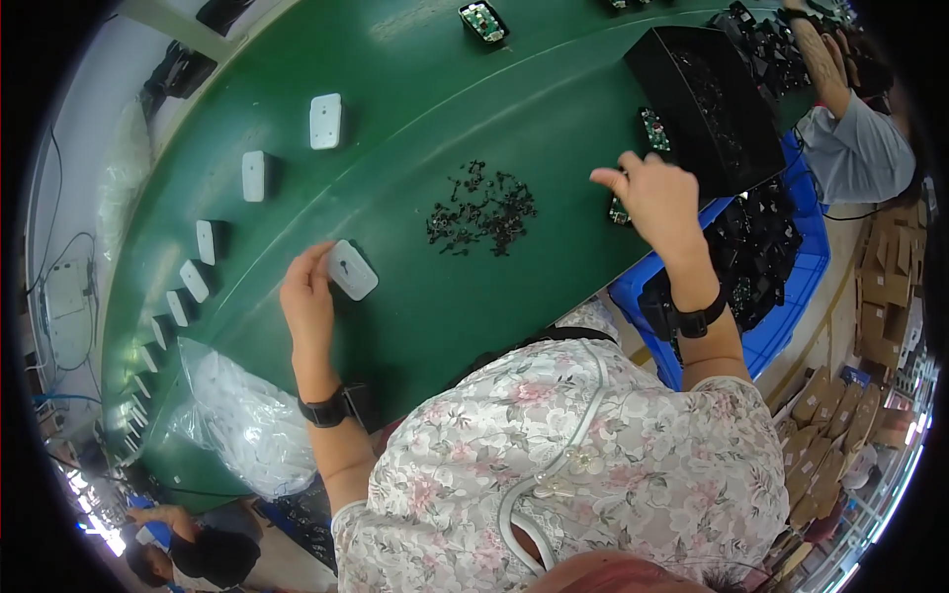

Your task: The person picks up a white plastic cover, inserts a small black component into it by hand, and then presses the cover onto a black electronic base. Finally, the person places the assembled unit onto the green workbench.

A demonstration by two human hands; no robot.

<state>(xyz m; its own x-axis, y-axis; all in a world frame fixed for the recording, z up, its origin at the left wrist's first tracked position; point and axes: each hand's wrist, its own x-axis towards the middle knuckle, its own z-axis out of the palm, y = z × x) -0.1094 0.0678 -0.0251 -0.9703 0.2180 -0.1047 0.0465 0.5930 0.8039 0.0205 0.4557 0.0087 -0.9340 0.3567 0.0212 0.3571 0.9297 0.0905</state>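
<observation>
My left hand [310,296] has its fingers closed at the left edge of a white plastic cover [358,277], which shows a small dark mark on its face. My right hand [660,203] is over the right part of the table, thumb stretched out away from the fingers and no object visible in it. Partly hidden beside that hand is a small unit with a green circuit board [619,211]. Another green circuit board [652,130] lies just beyond the fingers. Between my hands spreads a pile of small black parts [484,211].
White housings [325,122] stand in a curved row along the left of the green table [415,128]. A clear plastic bag [242,420] lies near left. At right are a black box [647,74] and a blue crate [816,247] of black parts. A co-worker's arm [820,64] reaches in far right.
</observation>
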